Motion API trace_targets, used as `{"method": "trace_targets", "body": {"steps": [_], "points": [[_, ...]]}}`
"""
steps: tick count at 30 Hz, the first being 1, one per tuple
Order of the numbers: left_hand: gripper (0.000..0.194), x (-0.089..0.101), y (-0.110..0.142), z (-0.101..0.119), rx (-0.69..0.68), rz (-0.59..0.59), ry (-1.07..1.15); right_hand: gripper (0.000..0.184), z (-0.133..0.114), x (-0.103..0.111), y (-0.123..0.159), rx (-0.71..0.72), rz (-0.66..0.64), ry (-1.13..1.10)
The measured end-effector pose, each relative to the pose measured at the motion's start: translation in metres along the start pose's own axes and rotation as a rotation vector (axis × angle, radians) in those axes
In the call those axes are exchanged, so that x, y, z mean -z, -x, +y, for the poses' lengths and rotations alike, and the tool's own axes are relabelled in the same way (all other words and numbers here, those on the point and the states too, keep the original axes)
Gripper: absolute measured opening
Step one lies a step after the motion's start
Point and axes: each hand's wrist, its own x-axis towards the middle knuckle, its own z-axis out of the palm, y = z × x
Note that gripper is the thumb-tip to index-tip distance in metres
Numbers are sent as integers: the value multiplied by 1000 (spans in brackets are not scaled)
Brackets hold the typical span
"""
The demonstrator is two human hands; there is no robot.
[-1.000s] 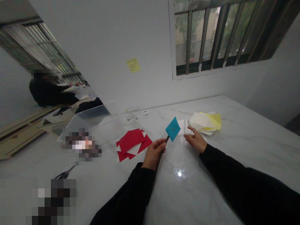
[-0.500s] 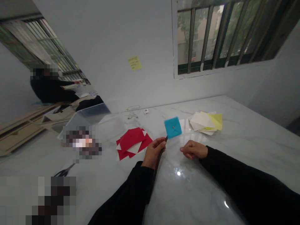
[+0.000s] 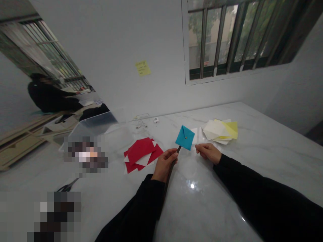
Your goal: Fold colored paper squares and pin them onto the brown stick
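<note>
A blue paper pinwheel [image 3: 185, 139] with a small pin at its centre stands at the top of a thin dark stick [image 3: 168, 181]. My left hand [image 3: 165, 163] is closed round this stick just below the pinwheel, thumb and fingers pressed together. To the right of the blue paper is my right hand [image 3: 208, 152], fingers curled together and fingertips slightly apart from the paper's edge. I see nothing between those fingers. Left of my left hand lies a pile of red and white paper pieces [image 3: 141, 151].
White and yellow papers [image 3: 219, 130] lie on the marble-patterned table [image 3: 264, 141] at right. Behind are a thin cable [image 3: 141, 121] and a small white block [image 3: 155, 120]. Scissors [image 3: 66, 187] and a clear plastic bin [image 3: 101, 122] are at left. Another person [image 3: 49, 94] sits beyond.
The blue pinwheel has turned on its pin and now stands with corners at a different angle. My right hand has risen slightly, and its fingers are somewhat straighter. My left hand keeps its grip.
</note>
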Motion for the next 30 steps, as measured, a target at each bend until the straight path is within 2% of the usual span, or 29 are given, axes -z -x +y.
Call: {"method": "trace_targets", "body": {"steps": [4,7,10,13,15,18,20,22,23,25,27,28,30], "points": [[42,0,-1,-1,13,6,3,46,-1,-2,0,-6,29,-53],[43,1,-1,-3,12,1,5,45,-2,-3,0,-16,98,-96],[42,2,-1,-3,5,-6,-1,57,-1,-3,-1,-15,150,-110],[41,2,-1,-3,6,-12,-1,76,0,-3,-1,-3,180,-92],[39,2,0,-3,11,-26,3,86,1,-2,0,36,203,-34],[36,1,2,-2,29,-77,-5,91,0,3,1,155,242,118],[34,-1,5,0,57,-132,-24,91,-4,9,3,232,284,226],[34,-2,7,1,78,-170,-36,82,-9,14,4,260,304,342],[34,-2,7,2,82,-171,-32,72,-11,17,5,241,254,403],[36,-1,7,4,81,-136,13,56,-12,21,6,149,-3,501],[39,4,4,7,87,-74,88,65,-11,21,7,65,-303,538],[41,7,2,8,94,-45,123,69,-9,19,7,55,-400,541],[43,13,-2,10,103,-7,169,68,-4,15,7,101,-432,556]]}}
